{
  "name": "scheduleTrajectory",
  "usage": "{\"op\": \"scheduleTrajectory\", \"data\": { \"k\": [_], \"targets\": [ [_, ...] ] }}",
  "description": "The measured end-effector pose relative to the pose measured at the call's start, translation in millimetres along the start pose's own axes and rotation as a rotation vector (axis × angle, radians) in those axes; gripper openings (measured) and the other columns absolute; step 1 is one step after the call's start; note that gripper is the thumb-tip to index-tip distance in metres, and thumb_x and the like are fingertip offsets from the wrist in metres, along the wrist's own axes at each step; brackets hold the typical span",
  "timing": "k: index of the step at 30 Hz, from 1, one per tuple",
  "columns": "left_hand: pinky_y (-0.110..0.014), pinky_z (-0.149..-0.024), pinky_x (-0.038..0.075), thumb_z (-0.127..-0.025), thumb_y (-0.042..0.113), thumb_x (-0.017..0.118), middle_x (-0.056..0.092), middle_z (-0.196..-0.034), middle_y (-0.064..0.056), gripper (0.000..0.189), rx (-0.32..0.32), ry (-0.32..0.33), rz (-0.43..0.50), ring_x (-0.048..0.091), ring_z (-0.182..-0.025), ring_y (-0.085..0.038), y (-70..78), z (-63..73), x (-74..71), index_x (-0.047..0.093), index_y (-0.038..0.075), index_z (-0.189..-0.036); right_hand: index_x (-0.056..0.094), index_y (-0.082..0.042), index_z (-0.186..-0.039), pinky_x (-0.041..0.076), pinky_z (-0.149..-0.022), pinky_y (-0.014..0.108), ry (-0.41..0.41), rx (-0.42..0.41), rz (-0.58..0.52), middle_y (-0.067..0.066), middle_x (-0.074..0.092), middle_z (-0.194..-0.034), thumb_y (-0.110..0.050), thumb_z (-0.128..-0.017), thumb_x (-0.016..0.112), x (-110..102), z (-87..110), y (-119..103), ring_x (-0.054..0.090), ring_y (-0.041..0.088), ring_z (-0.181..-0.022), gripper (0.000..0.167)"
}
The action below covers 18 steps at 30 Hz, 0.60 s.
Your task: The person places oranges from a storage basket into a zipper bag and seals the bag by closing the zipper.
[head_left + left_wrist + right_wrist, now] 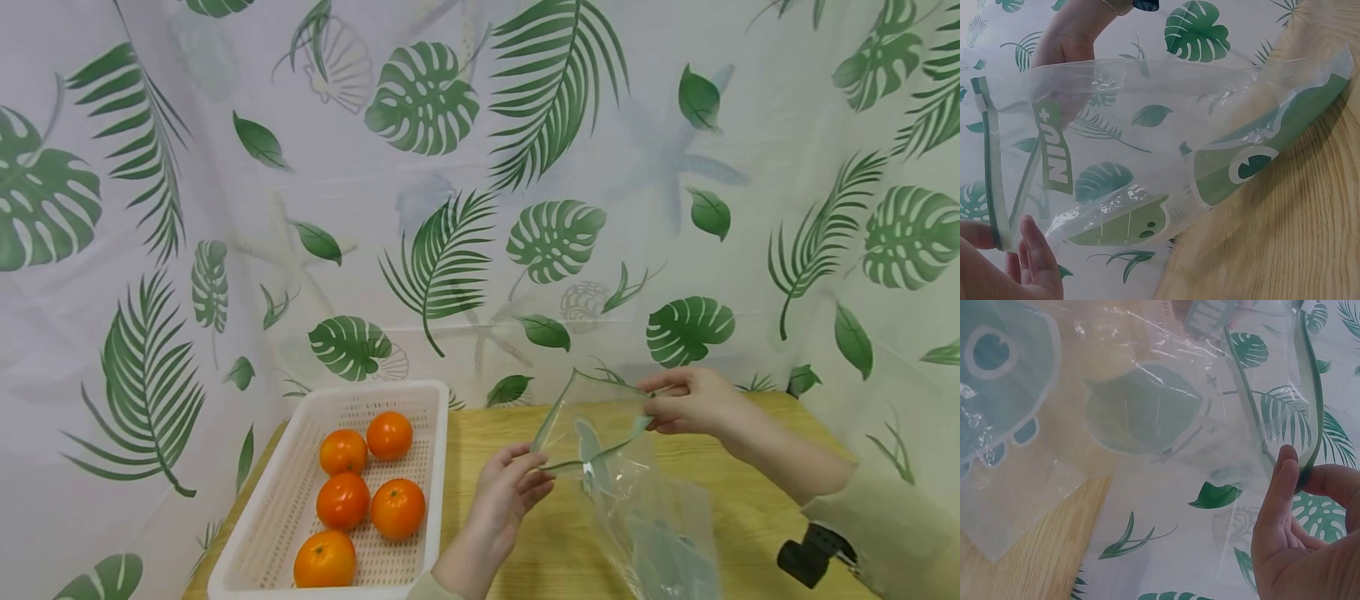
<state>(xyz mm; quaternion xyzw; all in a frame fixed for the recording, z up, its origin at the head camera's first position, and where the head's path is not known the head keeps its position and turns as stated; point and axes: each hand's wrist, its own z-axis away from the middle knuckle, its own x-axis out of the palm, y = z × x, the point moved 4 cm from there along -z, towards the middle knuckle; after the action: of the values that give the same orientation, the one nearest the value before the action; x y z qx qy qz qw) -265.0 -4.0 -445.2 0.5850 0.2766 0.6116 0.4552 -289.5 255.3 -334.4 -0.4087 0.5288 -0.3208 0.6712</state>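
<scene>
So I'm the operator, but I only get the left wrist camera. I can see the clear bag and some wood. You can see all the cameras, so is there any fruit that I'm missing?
Observer: Yes, the head view shows five oranges.
Operator: Ooh! What are they sitting in?
Observer: A white plastic basket with little holes, over to the left of both hands.
Operator: And what's happening on the right?
Observer: In the right wrist view, the right hand pinches the green rim of the clear plastic bag between its thumb and a finger.
</scene>
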Motion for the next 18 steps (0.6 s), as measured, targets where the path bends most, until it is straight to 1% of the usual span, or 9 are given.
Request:
{"op": "scheduleTrajectory", "data": {
  "k": [3, 7, 11, 18],
  "targets": [
    [-0.018, -0.075, 0.06, -0.099, 0.01, 0.069, 0.069, -0.096, 0.0, 0.032, -0.003, 0.005, -0.001, 0.07, -0.078, -0.005, -1.2, 0.2, -3.2, 0.06, 0.001, -0.128, 0.047, 0.021, -0.145, 0.065, -0.079, 0.026, -0.01, -0.011, 0.005, 0.006, 0.079, -0.101, -0.008, -0.103, 0.064, -4, 1.6, 5, 0.078, 0.009, -0.083, 0.054],
    [-0.018, -0.074, 0.06, -0.098, 0.009, 0.069, 0.069, -0.093, 0.001, 0.027, 0.0, 0.015, 0.01, 0.071, -0.077, -0.005, -2.2, -0.2, -4.0, 0.062, 0.003, -0.124, 0.045, 0.024, -0.144, 0.065, -0.078, 0.025, -0.003, 0.004, 0.009, 0.007, 0.077, -0.104, -0.008, -0.104, 0.061, -10, 3.9, 13, 0.077, 0.007, -0.084, 0.053],
    [-0.018, -0.073, 0.06, -0.098, 0.008, 0.068, 0.069, -0.093, 0.001, 0.024, 0.002, 0.019, 0.007, 0.071, -0.077, -0.006, -2.2, 0.0, -3.5, 0.062, 0.004, -0.121, 0.046, 0.022, -0.144, 0.065, -0.077, 0.026, 0.009, 0.038, 0.004, 0.005, 0.075, -0.102, -0.01, -0.105, 0.06, -15, 6.0, 17, 0.076, 0.007, -0.083, 0.053],
    [-0.018, -0.073, 0.06, -0.098, 0.008, 0.068, 0.067, -0.093, 0.0, 0.021, -0.007, 0.021, -0.004, 0.071, -0.076, -0.006, -1.3, 1.9, -5.7, 0.062, 0.005, -0.118, 0.047, 0.021, -0.143, 0.065, -0.08, 0.026, 0.0, 0.066, 0.01, 0.01, 0.072, -0.113, -0.012, -0.104, 0.062, -22, 5.6, 23, 0.075, 0.007, -0.087, 0.053]
  ]
}}
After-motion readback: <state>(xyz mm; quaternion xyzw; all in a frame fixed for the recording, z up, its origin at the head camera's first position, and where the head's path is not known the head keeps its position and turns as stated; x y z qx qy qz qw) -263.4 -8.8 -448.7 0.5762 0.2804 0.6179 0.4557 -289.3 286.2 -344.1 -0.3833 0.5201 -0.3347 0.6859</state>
